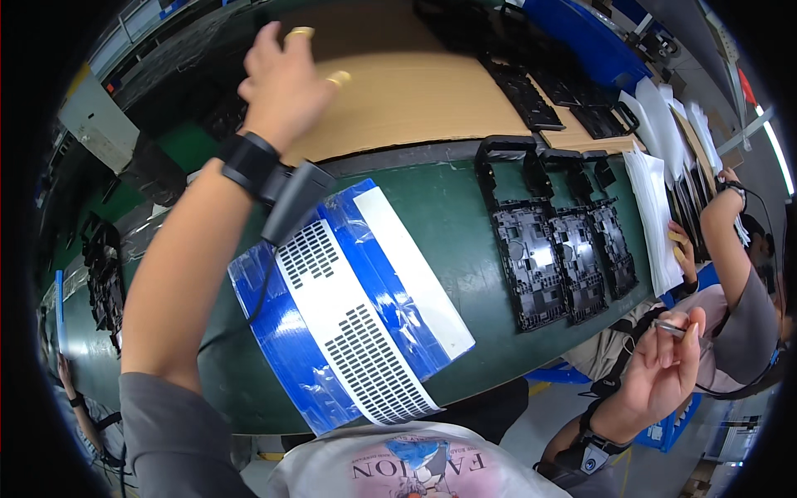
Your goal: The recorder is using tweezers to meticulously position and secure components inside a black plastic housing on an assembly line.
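Observation:
My left hand reaches out over the far side of the bench, above the cardboard sheet. Its fingers are spread, yellow covers sit on some fingertips, and nothing shows in its grasp. Off to the right, my right hand is raised away from the bench, palm up. Its fingers pinch a slim, silver metal tool whose exact kind I cannot make out. In front of me lies a blue plastic board carrying a white sheet with rows of black stickers. Part of those rows is bare.
Three black plastic frames with handles lie in a row on the green bench. More black frames rest on cardboard behind. White foam sheets stand at the right, beside a co-worker's hand. Another person's hand shows far left.

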{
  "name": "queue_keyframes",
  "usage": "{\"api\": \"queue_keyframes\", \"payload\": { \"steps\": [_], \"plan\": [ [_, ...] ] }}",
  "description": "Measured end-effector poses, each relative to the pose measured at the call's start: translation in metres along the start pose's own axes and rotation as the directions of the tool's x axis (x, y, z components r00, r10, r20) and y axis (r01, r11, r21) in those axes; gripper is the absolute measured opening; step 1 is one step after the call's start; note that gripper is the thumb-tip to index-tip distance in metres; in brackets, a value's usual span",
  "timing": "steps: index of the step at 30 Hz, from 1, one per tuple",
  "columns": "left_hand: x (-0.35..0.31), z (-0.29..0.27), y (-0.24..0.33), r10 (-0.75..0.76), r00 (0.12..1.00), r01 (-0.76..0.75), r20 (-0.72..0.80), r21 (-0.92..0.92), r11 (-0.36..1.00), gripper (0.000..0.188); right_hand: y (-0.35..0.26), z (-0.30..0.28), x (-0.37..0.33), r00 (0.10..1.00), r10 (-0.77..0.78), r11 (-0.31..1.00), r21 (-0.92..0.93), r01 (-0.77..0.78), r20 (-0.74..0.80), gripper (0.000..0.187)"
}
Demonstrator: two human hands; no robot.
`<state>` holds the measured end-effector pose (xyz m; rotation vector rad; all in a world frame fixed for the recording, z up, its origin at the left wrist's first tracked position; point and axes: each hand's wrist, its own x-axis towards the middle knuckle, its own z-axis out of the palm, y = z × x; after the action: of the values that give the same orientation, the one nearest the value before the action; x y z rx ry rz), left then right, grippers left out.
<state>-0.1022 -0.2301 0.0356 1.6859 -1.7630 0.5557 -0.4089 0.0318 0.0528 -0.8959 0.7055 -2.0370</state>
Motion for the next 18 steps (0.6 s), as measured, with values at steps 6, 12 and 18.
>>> {"api": "queue_keyframes", "payload": {
  "steps": [6,12,18],
  "plan": [
    [-0.056,-0.056,0.116,0.466,0.555,0.026,0.689,-0.575,0.818,0.042,0.005,0.003,-0.002,1.000,-0.009,1.000,0.004,0.009,-0.017,0.024],
    [-0.083,-0.028,0.124,0.390,0.694,0.179,0.605,-0.670,0.720,0.028,0.011,0.029,-0.008,0.991,0.052,0.997,0.046,-0.058,0.126,0.023],
    [-0.064,-0.037,0.104,0.261,0.687,0.382,0.678,-0.643,0.664,0.036,0.030,0.043,-0.009,0.977,0.126,0.992,-0.026,-0.124,0.170,0.023]
  ]
}}
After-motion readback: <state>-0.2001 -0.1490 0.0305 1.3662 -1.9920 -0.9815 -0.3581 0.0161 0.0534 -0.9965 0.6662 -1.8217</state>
